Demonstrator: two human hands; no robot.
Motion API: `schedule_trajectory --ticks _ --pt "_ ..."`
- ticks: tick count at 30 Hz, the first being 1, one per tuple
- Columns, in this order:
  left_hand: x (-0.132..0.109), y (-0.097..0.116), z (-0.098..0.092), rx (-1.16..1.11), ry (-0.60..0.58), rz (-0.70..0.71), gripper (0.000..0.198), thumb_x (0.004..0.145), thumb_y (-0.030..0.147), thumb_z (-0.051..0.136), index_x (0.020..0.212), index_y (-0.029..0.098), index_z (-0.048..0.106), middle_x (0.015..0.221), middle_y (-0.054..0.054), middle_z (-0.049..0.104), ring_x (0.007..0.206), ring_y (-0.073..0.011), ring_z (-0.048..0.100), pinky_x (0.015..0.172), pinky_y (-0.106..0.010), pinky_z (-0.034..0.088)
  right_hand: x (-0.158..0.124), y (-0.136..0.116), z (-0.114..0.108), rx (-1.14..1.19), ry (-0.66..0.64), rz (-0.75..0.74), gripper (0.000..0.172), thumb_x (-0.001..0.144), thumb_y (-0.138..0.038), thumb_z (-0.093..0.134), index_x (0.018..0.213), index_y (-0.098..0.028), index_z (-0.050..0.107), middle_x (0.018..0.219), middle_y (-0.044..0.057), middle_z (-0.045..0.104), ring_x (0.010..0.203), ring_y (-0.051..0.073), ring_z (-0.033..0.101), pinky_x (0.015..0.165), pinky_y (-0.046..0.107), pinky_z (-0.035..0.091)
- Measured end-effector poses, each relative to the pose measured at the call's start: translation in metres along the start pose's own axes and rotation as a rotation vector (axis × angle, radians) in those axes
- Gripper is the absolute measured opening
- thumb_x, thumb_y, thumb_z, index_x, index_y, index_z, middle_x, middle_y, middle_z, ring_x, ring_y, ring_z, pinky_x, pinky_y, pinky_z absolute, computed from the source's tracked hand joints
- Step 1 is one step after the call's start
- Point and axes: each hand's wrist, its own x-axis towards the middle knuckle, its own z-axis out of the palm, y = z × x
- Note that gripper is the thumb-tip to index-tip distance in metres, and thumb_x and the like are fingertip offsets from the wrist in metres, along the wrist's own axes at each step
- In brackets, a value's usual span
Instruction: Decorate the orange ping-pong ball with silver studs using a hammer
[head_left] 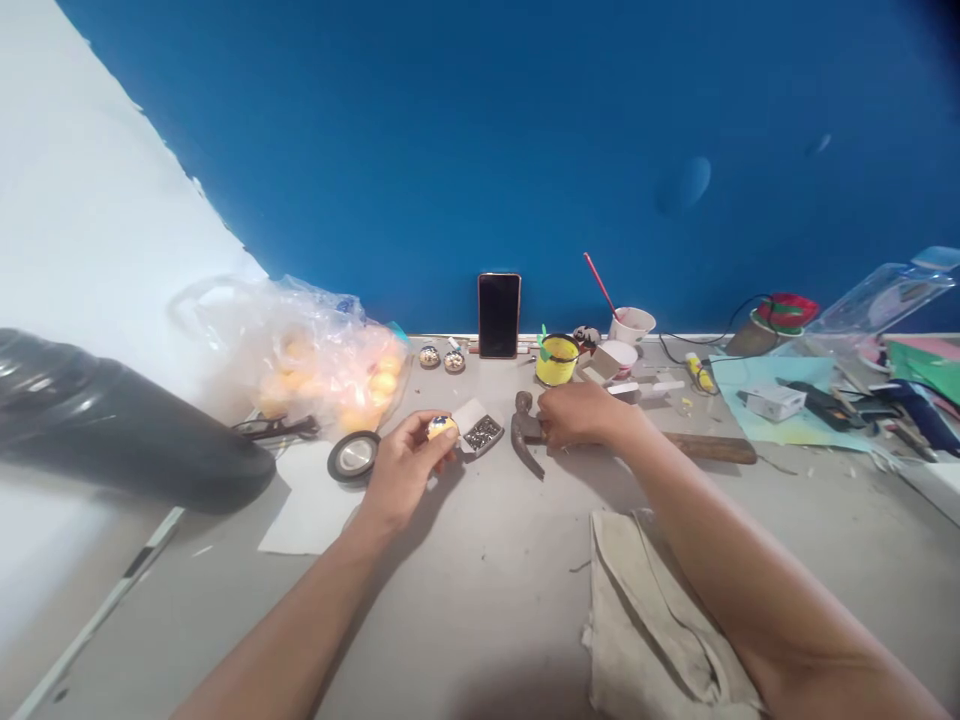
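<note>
My left hand point(412, 455) is closed around a small yellow ball point(442, 428) with blue and white markings, held between thumb and fingers. Just right of it, an open little box point(484, 434) contains many small dark metal pieces, too small to name surely. My right hand point(576, 415) is closed on the neck of a claw hammer point(525, 430), close to its head. The wooden handle emerges beyond my right wrist; my fingertips are partly hidden. Left of my left hand lies a round black-rimmed disc point(355, 456) on white paper point(300, 510).
Clear bags of orange balls point(382, 380) lie at back left, beside a large dark cylinder point(135, 430). A phone point(499, 315) leans on the blue wall. Two patterned balls point(453, 361), a yellow cup point(556, 362) and a white cup point(632, 325) stand behind; folded cloth point(652, 610) lies in front.
</note>
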Motion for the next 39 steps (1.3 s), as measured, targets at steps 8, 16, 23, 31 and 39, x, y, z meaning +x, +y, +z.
schedule_trajectory --ticks 8,16,23,31,39 --pt "0.007 -0.015 0.002 -0.158 0.046 0.03 0.033 0.081 0.047 0.074 0.096 0.018 0.068 0.074 -0.001 0.068 0.062 -0.0128 0.057 0.059 -0.026 0.042 -0.001 -0.035 -0.004 0.087 0.421 -0.053 0.031 0.098 -0.03 0.046 0.101 -0.016 0.073 0.106 0.016 0.072 0.099 0.026 0.067 0.073 0.03 0.043" --pt "0.002 -0.016 0.011 -0.048 0.1 0.1 0.032 0.081 0.046 0.073 0.095 0.018 0.066 0.059 0.003 0.06 0.053 -0.0119 0.052 0.055 -0.025 0.042 0.028 -0.069 0.016 0.058 0.349 -0.082 0.025 0.092 -0.032 0.059 0.1 -0.016 0.076 0.107 0.015 0.072 0.1 0.028 0.068 0.078 0.032 0.049" --pt "0.0 -0.018 0.014 -0.061 0.08 0.096 0.031 0.082 0.044 0.072 0.096 0.017 0.066 0.061 0.002 0.059 0.055 -0.0126 0.053 0.055 -0.025 0.042 0.034 -0.071 0.013 0.078 0.325 -0.032 0.023 0.091 -0.025 0.056 0.1 -0.019 0.076 0.107 0.012 0.075 0.097 0.025 0.071 0.076 0.03 0.05" --pt "0.001 -0.017 0.013 -0.086 0.088 0.114 0.032 0.081 0.047 0.072 0.092 0.017 0.066 0.064 0.003 0.06 0.054 -0.0114 0.052 0.054 -0.024 0.042 0.037 -0.073 0.02 0.047 0.331 -0.033 0.03 0.094 -0.022 0.048 0.104 -0.014 0.075 0.106 0.018 0.074 0.097 0.027 0.071 0.077 0.032 0.05" --pt "0.001 -0.019 0.017 -0.164 0.118 0.08 0.03 0.079 0.042 0.074 0.09 0.016 0.066 0.061 0.003 0.056 0.052 -0.0105 0.051 0.051 -0.023 0.041 0.037 -0.071 0.026 0.009 0.358 -0.08 0.028 0.094 -0.019 0.047 0.1 -0.013 0.074 0.102 0.016 0.073 0.093 0.028 0.072 0.073 0.032 0.048"
